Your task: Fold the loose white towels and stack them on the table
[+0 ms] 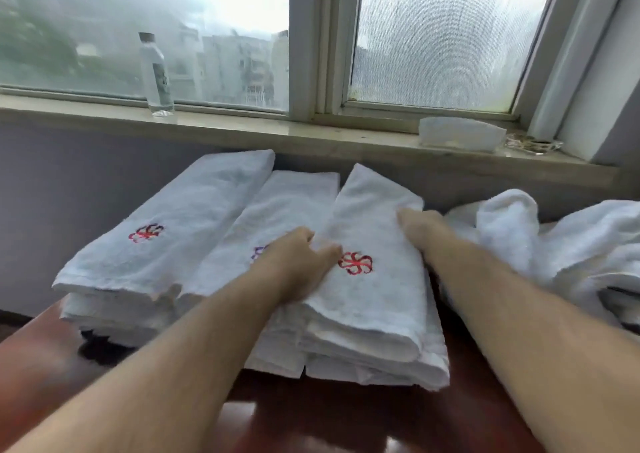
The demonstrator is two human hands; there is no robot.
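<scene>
Three stacks of folded white towels lie side by side on the dark red-brown table (311, 414). The left stack (166, 244) shows a red emblem on top, and the middle stack (291, 203) is partly hidden by my left arm. The top towel of the right stack (370, 203) also carries a red emblem. My left hand (298, 265) grips this towel's left edge, thumb on top. My right hand (419, 225) curls over its right edge. A heap of loose white towels (554, 241) lies crumpled at the right, beside my right forearm.
A stone windowsill (242, 130) runs behind the table, just past the stacks. On it stand a clear water bottle (156, 75) at the left and a white tissue pack (460, 134) at the right. A wet window fills the background.
</scene>
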